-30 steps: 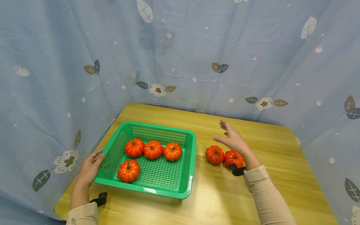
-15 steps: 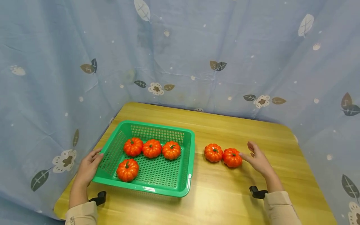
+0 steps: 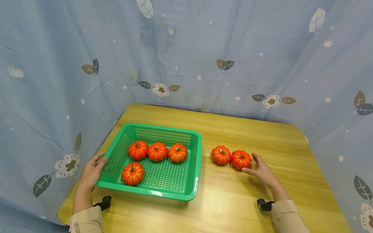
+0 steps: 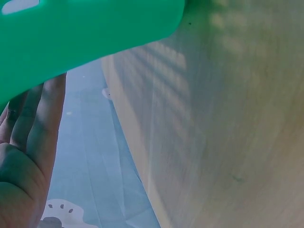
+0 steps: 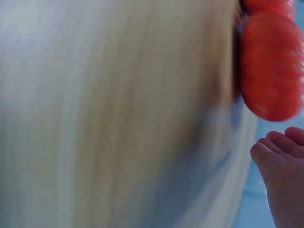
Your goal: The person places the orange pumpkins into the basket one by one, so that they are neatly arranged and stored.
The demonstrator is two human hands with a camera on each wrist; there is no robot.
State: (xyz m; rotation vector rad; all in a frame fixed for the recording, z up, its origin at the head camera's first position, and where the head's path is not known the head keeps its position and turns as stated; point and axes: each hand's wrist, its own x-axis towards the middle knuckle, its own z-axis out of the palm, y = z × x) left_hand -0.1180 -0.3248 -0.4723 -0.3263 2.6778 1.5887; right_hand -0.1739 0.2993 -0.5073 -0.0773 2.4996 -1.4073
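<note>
Basket: green plastic with a perforated floor and walls; the basket (image 3: 164, 177) sits on the desk (image 3: 233, 200), just right of the left grip (image 3: 92, 170).
In the basket: four pumpkins. The near pumpkin (image 3: 132, 174) is closest to the left grip; farther off from that grip, the corner pumpkin (image 3: 138, 150), the middle pumpkin (image 3: 157, 151) and the end pumpkin (image 3: 177, 153) form a row along the far side.
Pumpkin by the right grip: the outer pumpkin (image 3: 240, 160) lies on the desk, just left of the right grip (image 3: 262, 172).
Next pumpkin: the inner pumpkin (image 3: 220, 156) lies close against the outer one, farther left of the right grip, before the basket.
Pumpkin looks: squat, ribbed, glossy orange-red, each with a short green stem.
Left grip: at the basket's left rim, fingers reaching up behind it, tips hidden; whether it clasps the rim cannot be told.
Right grip: wide, thumb and fingers apart, holding nothing.
Curtain: a blue curtain (image 3: 189, 42) with leaves and flowers hangs beyond both grips.
</note>
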